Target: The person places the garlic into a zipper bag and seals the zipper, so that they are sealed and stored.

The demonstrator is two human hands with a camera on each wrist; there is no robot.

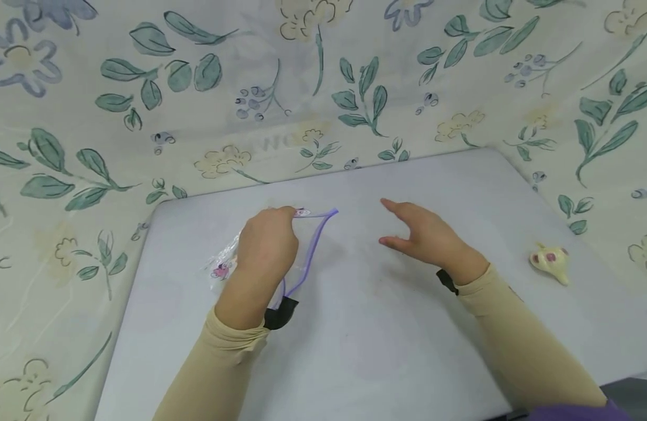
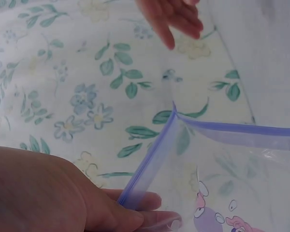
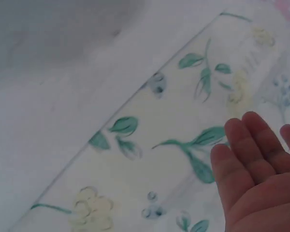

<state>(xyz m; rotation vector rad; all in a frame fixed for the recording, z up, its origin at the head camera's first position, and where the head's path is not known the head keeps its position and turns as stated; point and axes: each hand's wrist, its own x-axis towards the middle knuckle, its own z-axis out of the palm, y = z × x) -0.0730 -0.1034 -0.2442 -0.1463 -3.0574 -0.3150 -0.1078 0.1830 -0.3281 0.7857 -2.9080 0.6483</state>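
A clear plastic zip bag [image 1: 314,242] with a purple zip edge and pink and purple cartoon prints is held by my left hand [image 1: 267,242]. In the left wrist view the thumb and fingers pinch the bag [image 2: 152,159] by one side of its purple edge, and the mouth of the bag gapes apart. My right hand [image 1: 428,234] is to the right of the bag, apart from it, with thumb and fingers spread and nothing held. The right wrist view shows its fingers [image 3: 251,145] extended.
A small cream-coloured item [image 1: 549,260] with pinkish-purple spots and a pointed end lies on the right part of the white table [image 1: 365,351]. Floral cloth [image 1: 281,117] rises behind the table and along its sides.
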